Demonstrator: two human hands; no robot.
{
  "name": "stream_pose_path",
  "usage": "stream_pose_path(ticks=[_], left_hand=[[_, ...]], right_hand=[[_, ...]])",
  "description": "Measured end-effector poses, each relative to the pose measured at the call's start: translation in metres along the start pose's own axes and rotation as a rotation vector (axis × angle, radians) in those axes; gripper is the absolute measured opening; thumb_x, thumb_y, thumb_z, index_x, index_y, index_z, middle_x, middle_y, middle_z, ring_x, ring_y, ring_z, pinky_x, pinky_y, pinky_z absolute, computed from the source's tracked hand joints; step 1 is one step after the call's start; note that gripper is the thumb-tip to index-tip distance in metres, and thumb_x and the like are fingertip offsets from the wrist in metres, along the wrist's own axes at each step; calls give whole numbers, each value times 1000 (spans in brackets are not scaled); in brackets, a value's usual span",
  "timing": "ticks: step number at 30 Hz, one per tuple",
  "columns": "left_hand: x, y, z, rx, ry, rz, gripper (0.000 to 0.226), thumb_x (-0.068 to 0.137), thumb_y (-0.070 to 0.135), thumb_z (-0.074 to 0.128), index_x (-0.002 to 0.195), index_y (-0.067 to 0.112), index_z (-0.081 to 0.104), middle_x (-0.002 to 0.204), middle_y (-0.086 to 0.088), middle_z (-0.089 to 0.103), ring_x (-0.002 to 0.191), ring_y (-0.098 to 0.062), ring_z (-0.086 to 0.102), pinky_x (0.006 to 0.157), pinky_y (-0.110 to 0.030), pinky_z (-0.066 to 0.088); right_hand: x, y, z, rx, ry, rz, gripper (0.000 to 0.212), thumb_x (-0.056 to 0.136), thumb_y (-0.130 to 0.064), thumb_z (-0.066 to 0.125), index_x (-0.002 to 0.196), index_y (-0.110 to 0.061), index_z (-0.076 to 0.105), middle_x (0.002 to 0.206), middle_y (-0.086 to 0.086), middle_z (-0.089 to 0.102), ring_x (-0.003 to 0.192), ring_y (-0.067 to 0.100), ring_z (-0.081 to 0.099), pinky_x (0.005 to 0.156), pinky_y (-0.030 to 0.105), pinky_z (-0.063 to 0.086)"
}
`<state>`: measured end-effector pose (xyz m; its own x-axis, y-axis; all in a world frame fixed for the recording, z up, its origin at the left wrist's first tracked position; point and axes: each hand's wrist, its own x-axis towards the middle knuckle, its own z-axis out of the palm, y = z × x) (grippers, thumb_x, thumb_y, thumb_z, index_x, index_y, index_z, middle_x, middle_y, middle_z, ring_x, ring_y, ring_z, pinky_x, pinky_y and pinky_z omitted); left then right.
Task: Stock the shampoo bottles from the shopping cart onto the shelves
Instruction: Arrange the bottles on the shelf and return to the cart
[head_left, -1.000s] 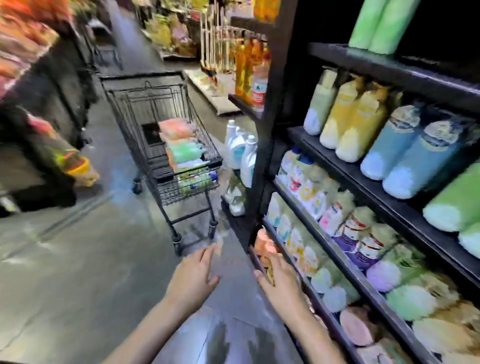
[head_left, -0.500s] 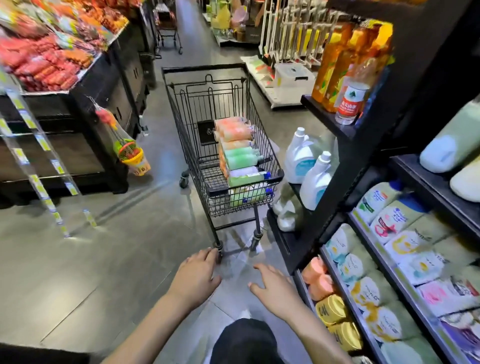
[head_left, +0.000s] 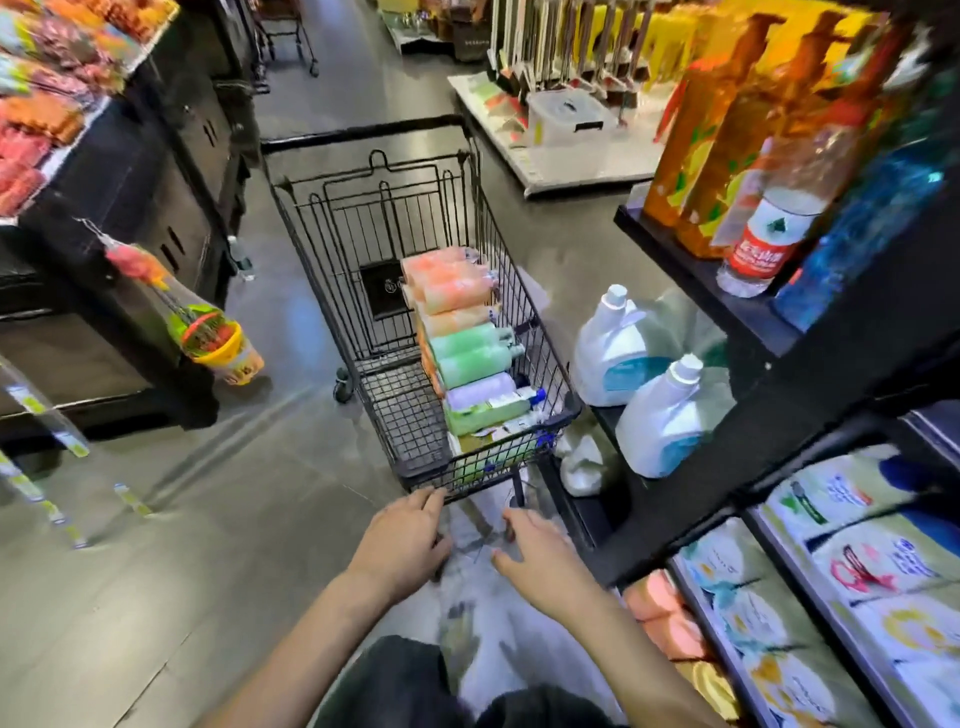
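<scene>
A black wire shopping cart (head_left: 332, 244) stands in the aisle ahead of me. Along its right side lie stacked shampoo bottles (head_left: 470, 353), orange ones at the far end, then green, then a pale lilac one nearest me. My left hand (head_left: 402, 540) reaches out with relaxed fingers, its fingertips at the cart's near bottom edge. My right hand (head_left: 540, 556) is stretched forward just below the cart, fingers straight, holding nothing. The black shelves (head_left: 691, 509) on my right carry rows of bottles and pouches.
Two white jugs (head_left: 660, 415) with blue labels sit on the shelf end beside the cart. Orange bottles (head_left: 727, 124) stand on the shelf above. A dark produce stand (head_left: 130, 249) lines the left side, with a hanging yellow toy (head_left: 213, 338). Grey floor lies between.
The view has swung away from the shelves toward the cart, which is now closer. Both hands have reached forward to the cart's near end; the right hand left the low shelf.
</scene>
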<state>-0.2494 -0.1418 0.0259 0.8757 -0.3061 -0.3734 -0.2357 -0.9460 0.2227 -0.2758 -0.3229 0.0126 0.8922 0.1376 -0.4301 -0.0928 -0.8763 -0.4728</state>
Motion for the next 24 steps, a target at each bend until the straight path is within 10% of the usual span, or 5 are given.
stream_pose_path(ticks=[17,24], left_hand=[[334,-105,-41,-17,-475,219,48,97,36,45,135,7,41,135,-20,51,120,-34,52,93,-35,41],[398,-84,7,18,-610,189,47,99,34,43,129,-1,46,134,-23,50,124,-34,47,96,-33,37]], right_hand=[[248,-56,-20,430,199,534,48,94,-14,49,140,-4,37,140,18,43,129,31,42,106,32,32],[309,-22,-14,808,380,875,23,95,-3,47,116,-4,55,114,14,58,109,27,54,84,25,40]])
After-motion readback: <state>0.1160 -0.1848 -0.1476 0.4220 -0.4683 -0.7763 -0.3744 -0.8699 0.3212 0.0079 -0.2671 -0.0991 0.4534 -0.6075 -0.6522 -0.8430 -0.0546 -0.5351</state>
